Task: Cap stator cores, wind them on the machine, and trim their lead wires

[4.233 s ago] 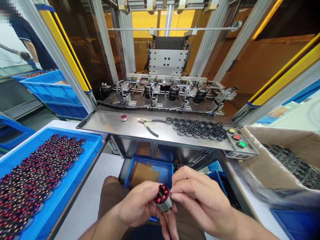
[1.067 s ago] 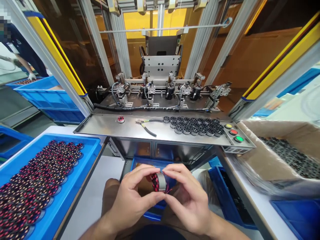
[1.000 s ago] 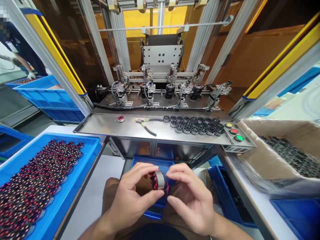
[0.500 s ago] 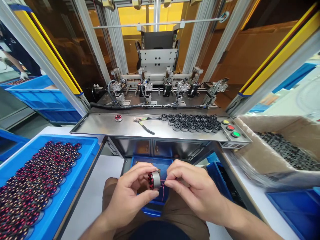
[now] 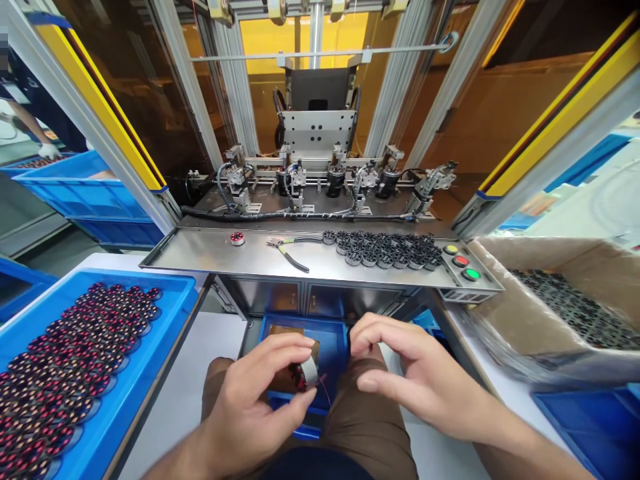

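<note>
My left hand (image 5: 270, 390) holds a wound motor part (image 5: 309, 372) between thumb and fingers, its silver rim turned to the right and its red windings to the left. A thin reddish wire (image 5: 325, 388) hangs off its right side. To the right, my right hand (image 5: 405, 373) is apart from the part, with thumb and fingers spread and nothing between them. Green-handled cutters (image 5: 293, 255) lie open on the metal tray (image 5: 210, 250), between a single red-wound part (image 5: 237, 239) and rows of black-and-silver parts (image 5: 390, 249).
A blue bin (image 5: 187, 283) of wound parts stands at left, a lined box (image 5: 493, 250) of dark parts at right. Behind the tray is a machine with clamps (image 5: 240, 179); push buttons (image 5: 461, 261) sit at its right end. A person's gloved hand (image 5: 49, 152) shows far left.
My right hand has let go of the wire, moved right and opened. My left hand has tilted the part and shifted slightly left and down.
</note>
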The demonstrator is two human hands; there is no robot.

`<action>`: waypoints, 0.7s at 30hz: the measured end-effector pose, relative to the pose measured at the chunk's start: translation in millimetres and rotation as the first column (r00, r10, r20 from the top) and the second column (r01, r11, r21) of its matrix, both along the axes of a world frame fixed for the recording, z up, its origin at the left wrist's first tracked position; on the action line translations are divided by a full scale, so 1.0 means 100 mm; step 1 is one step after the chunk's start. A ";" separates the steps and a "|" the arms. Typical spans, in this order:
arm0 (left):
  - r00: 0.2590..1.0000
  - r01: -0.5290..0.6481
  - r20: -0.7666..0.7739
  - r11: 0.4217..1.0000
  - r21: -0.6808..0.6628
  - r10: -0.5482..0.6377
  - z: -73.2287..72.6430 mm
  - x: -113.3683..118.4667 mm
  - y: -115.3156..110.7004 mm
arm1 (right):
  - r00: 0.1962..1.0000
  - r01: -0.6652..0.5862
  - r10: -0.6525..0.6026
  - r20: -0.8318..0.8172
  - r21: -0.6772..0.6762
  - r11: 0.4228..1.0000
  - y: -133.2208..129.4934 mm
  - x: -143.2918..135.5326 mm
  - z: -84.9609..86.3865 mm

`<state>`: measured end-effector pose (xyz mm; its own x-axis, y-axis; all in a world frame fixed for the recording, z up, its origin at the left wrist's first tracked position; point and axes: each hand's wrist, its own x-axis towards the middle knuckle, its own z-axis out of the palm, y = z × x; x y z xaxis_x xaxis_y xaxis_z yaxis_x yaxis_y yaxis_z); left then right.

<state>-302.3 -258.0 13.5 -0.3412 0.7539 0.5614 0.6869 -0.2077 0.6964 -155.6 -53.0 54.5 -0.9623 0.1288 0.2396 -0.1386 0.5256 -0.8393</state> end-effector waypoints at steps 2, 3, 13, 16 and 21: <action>0.990 -0.016 -0.143 1.000 -0.004 0.015 0.04 -0.02 -0.01 | 1.000 -0.013 0.013 -0.017 -0.008 1.000 -0.05 -0.01 0.05; 0.981 -0.019 -0.192 1.000 0.001 0.019 0.06 -0.02 -0.01 | 0.999 -0.038 0.038 -0.011 -0.003 0.999 -0.09 -0.03 0.07; 0.980 0.188 -0.046 0.977 -0.095 -0.193 0.11 -0.06 -0.16 | 0.940 -0.165 0.312 -0.135 0.621 0.766 -0.16 -0.15 0.17; 0.979 0.186 0.099 0.978 -0.090 -0.177 0.07 -0.08 -0.25 | 0.933 -0.215 0.356 -0.046 0.721 0.658 -0.05 -0.23 0.16; 0.884 -0.016 0.468 0.998 0.058 -0.013 -0.06 -0.09 -0.31 | 0.987 -0.121 0.163 -0.008 0.631 0.766 0.28 -0.95 0.05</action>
